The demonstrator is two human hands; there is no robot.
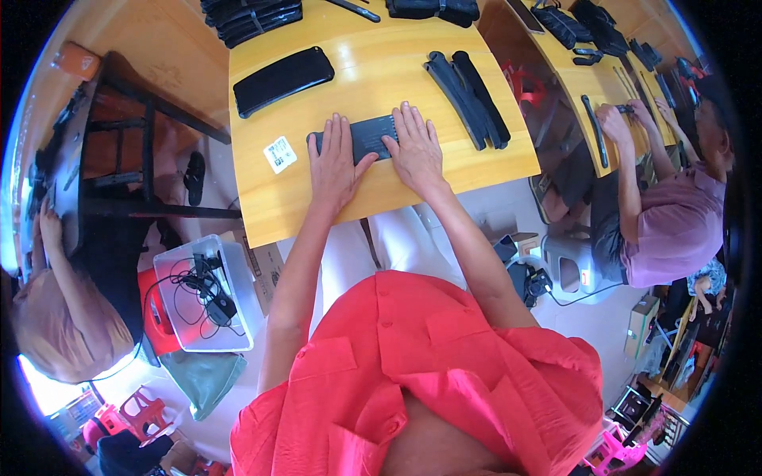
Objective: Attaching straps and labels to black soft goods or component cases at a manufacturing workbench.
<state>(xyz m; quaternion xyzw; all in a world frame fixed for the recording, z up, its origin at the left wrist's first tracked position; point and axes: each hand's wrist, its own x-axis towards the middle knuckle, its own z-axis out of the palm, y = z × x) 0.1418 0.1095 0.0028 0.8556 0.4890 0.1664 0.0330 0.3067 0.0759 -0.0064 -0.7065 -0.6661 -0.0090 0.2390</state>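
A flat, dark rectangular piece [371, 137] with pale print lies on the yellow table. My left hand [337, 163] rests flat over its left end, fingers stretched forward and the thumb out across it. Over the right end lies my right hand [417, 151], fingers straight and a little apart. Both palms hide the ends of the piece. A white printed label [279, 154] is on the table left of my left hand. Beyond it is a glossy black oblong [284, 81]. Long dark strips [459, 99] lie past my right hand.
Stacked black bundles [252, 20] and another black bundle [432, 9] line the table's far edge. A clear bin of cables [246, 309] stands on the floor at left. At right, a co-worker [675, 214] handles something dark at another table [583, 83]. Another person sits at far left.
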